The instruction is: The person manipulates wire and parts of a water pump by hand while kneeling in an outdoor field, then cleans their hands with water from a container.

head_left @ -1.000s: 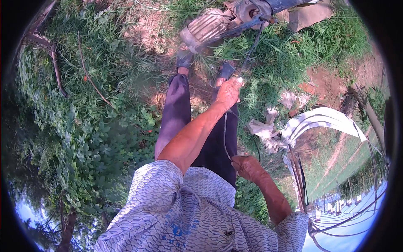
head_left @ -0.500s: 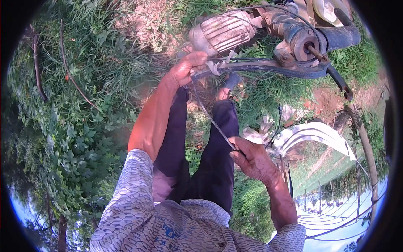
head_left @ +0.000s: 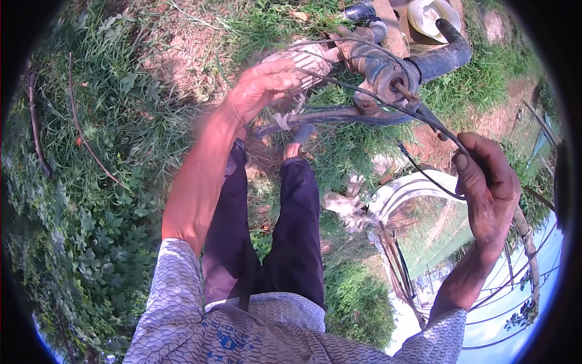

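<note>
Stretching across the person's front, a thin black flexible cable (head_left: 445, 130) slants past a ribbed grey metal motor (head_left: 316, 59) and a blue-grey cast pump body (head_left: 376, 67), up to the left hand's side. From where I stand, the right hand (head_left: 491, 191) has its grip clenched on the cable, pinched between thumb and bent forefinger, and a loose tail hangs in a curve below. The left hand (head_left: 260, 91) is raised beside the motor, fingers half curled; the cable runs up to them, though I cannot tell whether that grip has hold of it or is released.

To handle it well, I'd steady the upper end with the left fingers and let the right keep only a light pull, so the line neither kinks nor saws on the metal. The loose tail deserves watching, since it could snag.

As for edges, the pump's round rim and the dark curved metal bar (head_left: 364, 116), wrapped near one end with a pale strip (head_left: 284, 120), lie behind the cable and look likeliest to catch it. Rightward, a white curved sheet (head_left: 388, 194) crowds the tail. The freer room seems to be between the two forearms, above the dark purple trousers (head_left: 300, 206).
</note>
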Available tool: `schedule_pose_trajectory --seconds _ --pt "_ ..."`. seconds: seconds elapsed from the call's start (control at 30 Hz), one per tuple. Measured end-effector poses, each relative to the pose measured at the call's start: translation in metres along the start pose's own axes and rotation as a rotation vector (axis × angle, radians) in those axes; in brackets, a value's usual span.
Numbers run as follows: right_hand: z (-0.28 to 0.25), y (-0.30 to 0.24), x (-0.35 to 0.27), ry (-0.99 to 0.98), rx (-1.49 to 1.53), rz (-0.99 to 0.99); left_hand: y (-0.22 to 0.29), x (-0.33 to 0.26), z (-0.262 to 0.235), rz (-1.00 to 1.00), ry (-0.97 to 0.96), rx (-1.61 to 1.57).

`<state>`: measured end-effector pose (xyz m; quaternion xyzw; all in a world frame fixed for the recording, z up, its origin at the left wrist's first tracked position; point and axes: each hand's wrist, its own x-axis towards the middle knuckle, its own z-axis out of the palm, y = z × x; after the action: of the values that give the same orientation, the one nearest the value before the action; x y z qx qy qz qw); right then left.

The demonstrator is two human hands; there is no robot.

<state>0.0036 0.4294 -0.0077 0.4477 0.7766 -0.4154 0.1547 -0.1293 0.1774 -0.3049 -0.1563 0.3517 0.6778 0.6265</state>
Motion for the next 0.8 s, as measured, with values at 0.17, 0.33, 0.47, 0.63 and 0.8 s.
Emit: schedule_pose_trajectory --seconds 0.17,0.33,0.47,0.63,0.8 --pt "-0.014 0.051 0.116 0.203 -0.265 -0.134 0.0 0.04 0.028 -0.089 0.332 0.35" --pt "-0.001 0.1 0.133 0.282 -0.275 -0.053 0.0 0.064 0.037 -0.019 0.417 0.689" --pt "0.05 0.165 0.073 0.197 0.038 0.197 -0.005 0.065 0.041 -0.015 0.371 0.727" --pt "0.152 0.194 0.02 0.268 0.522 0.197 -0.006 0.039 0.023 -0.035 0.309 0.588" --pt "0.162 0.184 -0.012 0.362 0.63 0.261 0.004 -0.034 -0.042 -0.076 0.63 0.597"
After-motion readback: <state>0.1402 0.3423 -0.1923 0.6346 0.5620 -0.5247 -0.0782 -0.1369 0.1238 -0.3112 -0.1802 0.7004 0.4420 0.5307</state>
